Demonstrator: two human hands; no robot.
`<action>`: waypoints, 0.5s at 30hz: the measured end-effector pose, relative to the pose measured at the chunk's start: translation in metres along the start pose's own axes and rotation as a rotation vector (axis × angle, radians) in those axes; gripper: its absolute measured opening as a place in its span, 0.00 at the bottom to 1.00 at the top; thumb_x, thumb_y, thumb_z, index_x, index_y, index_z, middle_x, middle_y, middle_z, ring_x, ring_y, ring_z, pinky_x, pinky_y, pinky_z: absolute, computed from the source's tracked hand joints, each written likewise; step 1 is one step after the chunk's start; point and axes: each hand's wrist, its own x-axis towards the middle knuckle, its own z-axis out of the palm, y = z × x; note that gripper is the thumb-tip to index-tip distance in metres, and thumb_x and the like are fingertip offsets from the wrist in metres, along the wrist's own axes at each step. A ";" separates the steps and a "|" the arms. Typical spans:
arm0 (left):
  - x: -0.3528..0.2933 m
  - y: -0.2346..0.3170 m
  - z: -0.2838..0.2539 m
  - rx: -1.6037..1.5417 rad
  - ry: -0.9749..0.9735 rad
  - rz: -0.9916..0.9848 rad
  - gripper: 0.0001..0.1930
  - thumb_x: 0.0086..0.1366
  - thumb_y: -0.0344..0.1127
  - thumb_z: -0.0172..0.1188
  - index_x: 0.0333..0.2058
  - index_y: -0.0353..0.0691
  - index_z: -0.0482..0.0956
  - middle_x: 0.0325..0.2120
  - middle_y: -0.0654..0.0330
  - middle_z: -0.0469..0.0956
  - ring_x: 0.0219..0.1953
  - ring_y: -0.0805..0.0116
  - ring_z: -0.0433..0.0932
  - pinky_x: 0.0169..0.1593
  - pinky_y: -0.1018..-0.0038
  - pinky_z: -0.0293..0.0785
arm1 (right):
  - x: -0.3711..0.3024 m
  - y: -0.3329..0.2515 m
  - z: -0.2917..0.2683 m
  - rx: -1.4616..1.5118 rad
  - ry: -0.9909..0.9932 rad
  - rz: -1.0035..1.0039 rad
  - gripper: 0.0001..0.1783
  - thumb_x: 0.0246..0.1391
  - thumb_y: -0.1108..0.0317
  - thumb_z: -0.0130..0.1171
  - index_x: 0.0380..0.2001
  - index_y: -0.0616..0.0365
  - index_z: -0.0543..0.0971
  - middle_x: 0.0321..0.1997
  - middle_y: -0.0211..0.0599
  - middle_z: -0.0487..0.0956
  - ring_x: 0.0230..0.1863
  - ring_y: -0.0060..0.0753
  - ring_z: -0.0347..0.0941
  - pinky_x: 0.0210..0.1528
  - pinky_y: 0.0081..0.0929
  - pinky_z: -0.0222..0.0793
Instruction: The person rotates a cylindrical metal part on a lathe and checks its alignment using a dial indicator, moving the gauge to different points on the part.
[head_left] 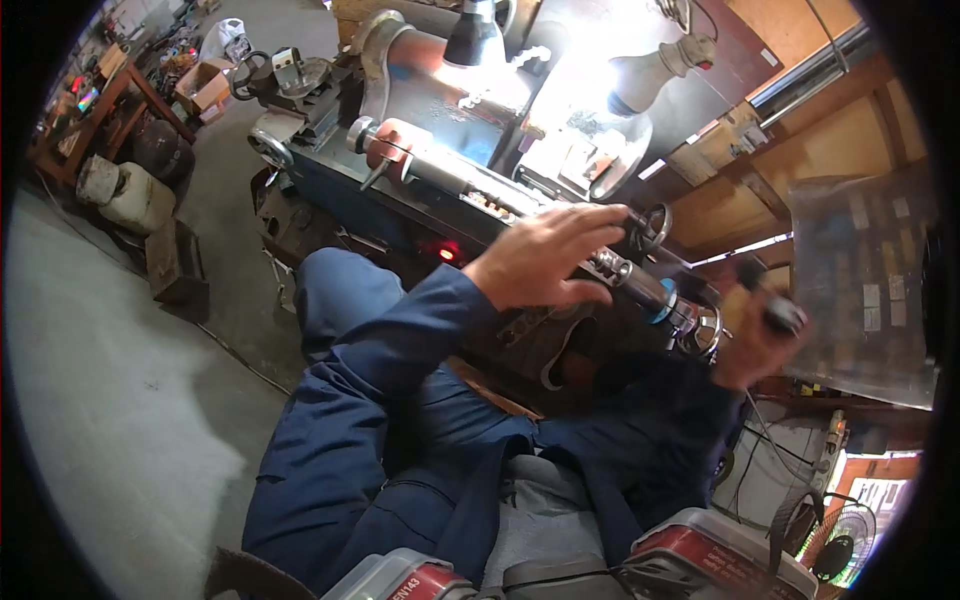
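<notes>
Bar-shaped metal machine (445,172), one, long; lies aslant from upper centre of the frame to right of centre. Fittings: reddish-brown collar (398,143) with a knob towards its upper-left end; blue ring (663,300) and bright metal handwheel (708,332) towards its lower-right end. Middle length partly hidden by a hand.

Hands, two, bare, dark blue sleeves. Left hand (548,255): centre of the frame, over the machine's middle; fingers extended, thumb set apart, nothing in its grasp; whether it touches the metal cannot be told. Right hand (752,345): right of centre, beyond the lower-right end of the machine; blurred, fingers curled round a dark object (784,317) with a rounded, partly shiny end, kind not legible through the blur.

Lamps, two, lit: dark-shaded lamp (475,38) at upper centre; grey lamp (650,82) to its right. Red light (447,254), small, glowing, left of the left hand.

Surroundings. Upper left: open cardboard box (203,85) and white bag (224,38). Left: pale container (130,195), grimy, just above a wooden box (175,265) on the grey floor (110,400). Right: plastic-covered panel (865,290), upright. Lower right: fan (838,545), round guard.
</notes>
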 end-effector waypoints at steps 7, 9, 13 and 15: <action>-0.015 -0.045 -0.059 0.039 0.112 -0.343 0.22 0.55 0.26 0.59 0.50 0.39 0.69 0.43 0.50 0.72 0.46 0.45 0.75 0.46 0.59 0.74 | -0.050 -0.102 0.201 0.515 -0.392 0.132 0.32 0.50 0.76 0.69 0.53 0.63 0.61 0.45 0.43 0.76 0.45 0.33 0.75 0.48 0.27 0.73; -0.028 -0.067 -0.097 0.028 0.068 -0.437 0.23 0.52 0.21 0.59 0.49 0.38 0.70 0.42 0.50 0.73 0.45 0.45 0.75 0.45 0.60 0.72 | -0.052 -0.106 0.217 0.442 -0.647 0.174 0.35 0.51 0.78 0.67 0.57 0.62 0.58 0.48 0.43 0.74 0.46 0.33 0.75 0.49 0.27 0.75; -0.045 -0.094 -0.131 0.474 -0.062 -0.318 0.21 0.51 0.29 0.66 0.45 0.33 0.76 0.42 0.54 0.78 0.49 0.53 0.75 0.55 0.61 0.66 | -0.070 -0.094 0.248 0.279 -0.983 0.289 0.38 0.54 0.83 0.61 0.62 0.59 0.51 0.51 0.47 0.73 0.51 0.35 0.76 0.50 0.30 0.76; -0.049 -0.098 -0.133 0.460 -0.088 -0.320 0.21 0.52 0.30 0.66 0.45 0.33 0.76 0.43 0.54 0.78 0.50 0.54 0.74 0.57 0.61 0.65 | -0.077 -0.083 0.253 0.300 -0.978 0.236 0.39 0.54 0.84 0.61 0.62 0.59 0.51 0.51 0.47 0.73 0.52 0.35 0.76 0.51 0.30 0.76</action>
